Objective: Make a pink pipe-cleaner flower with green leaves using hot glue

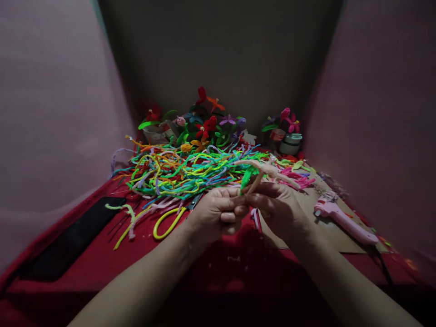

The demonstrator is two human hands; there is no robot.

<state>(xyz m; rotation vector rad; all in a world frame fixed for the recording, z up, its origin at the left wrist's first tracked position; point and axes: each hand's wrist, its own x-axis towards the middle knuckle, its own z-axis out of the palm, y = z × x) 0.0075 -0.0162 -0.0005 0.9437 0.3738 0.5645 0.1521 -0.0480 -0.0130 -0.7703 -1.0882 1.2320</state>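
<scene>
My left hand (223, 210) is closed, fingertips pinching the lower end of a bright green fuzzy pipe cleaner piece (246, 178) that sticks up from the grip. Meeting it at the same spot, my right hand (277, 206) is closed too, thumb and finger pressed together. A light brown strip (255, 182) slants up between the two hands; where it ends in the fingers is hidden. Just beyond, a pale pink pipe cleaner (269, 169) stretches across above my right hand. Yellow-handled scissors (169, 223) lie beside my left wrist, their blades partly covered.
A tangled heap of colourful pipe cleaners (190, 170) spreads behind my hands. Pipe-cleaner flowers (206, 127) and a jar (290, 143) stand at the back. A pink glue gun (345, 219) rests on cardboard (306, 229) at right. A black flat object (76, 236) lies left on the red cloth (136, 268).
</scene>
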